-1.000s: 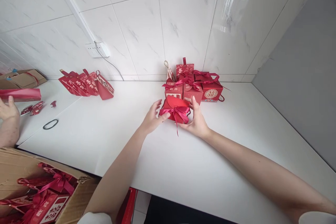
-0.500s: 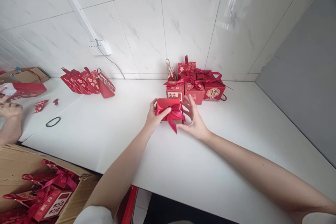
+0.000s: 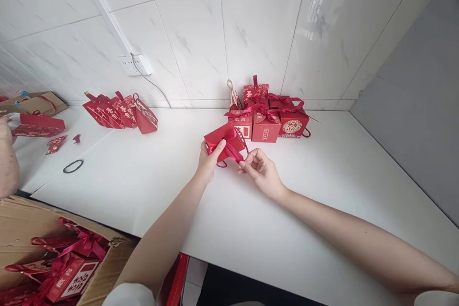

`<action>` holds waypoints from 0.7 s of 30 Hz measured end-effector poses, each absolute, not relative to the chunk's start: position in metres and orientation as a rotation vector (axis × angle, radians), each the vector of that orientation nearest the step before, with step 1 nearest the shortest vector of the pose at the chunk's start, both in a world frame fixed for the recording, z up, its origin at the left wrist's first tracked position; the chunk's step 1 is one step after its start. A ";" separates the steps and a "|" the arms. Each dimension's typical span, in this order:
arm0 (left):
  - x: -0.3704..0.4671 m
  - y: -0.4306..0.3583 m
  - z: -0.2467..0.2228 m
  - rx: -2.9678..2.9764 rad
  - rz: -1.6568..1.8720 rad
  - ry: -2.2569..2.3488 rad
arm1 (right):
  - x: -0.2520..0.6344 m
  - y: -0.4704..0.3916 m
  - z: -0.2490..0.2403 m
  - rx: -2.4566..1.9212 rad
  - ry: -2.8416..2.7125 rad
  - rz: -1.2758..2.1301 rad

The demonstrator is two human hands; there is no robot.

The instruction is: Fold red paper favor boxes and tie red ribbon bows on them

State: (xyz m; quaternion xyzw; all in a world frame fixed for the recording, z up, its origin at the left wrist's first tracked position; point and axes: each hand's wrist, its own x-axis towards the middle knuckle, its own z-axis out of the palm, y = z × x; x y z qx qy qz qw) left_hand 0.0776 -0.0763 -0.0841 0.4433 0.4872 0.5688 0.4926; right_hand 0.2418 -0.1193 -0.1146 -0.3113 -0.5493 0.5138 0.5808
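A red gift box (image 3: pixel 218 136) is tilted in my left hand (image 3: pixel 210 161), whose thumb presses on the bow at its top. My right hand (image 3: pixel 262 172) pinches the loose end of the box's dark red ribbon (image 3: pixel 234 153) between thumb and fingertips. A red cord loop (image 3: pixel 222 164) hangs below the box, and another strand of cord runs down its right side. Just behind stand several finished-looking red boxes with bows (image 3: pixel 266 126), close to the tiled wall. My fingers hide part of the held box's left side.
Several red bags (image 3: pixel 125 114) lean together at the back left. A black ring (image 3: pixel 73 166) and red scraps (image 3: pixel 55 144) lie on the white table (image 3: pixel 150 177). Another person's hand (image 3: pixel 6 153) holds a red box (image 3: pixel 39 125) at far left. A cardboard carton (image 3: pixel 25 220) of red boxes stands front left.
The gift box has been turned and tilted in my left hand. My right hand has closed from a spread pose onto the ribbon end. The other person's hand has shifted left.
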 end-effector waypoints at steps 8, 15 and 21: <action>0.068 -0.075 -0.076 1.112 1.224 1.084 | 0.257 -0.110 -0.117 -0.919 -1.438 1.263; 0.044 -0.068 -0.070 1.274 1.080 1.130 | 0.291 -0.079 -0.123 -0.844 -1.863 0.645; 0.061 -0.077 -0.075 1.391 0.957 1.084 | 0.287 -0.075 -0.134 -0.810 -1.910 0.582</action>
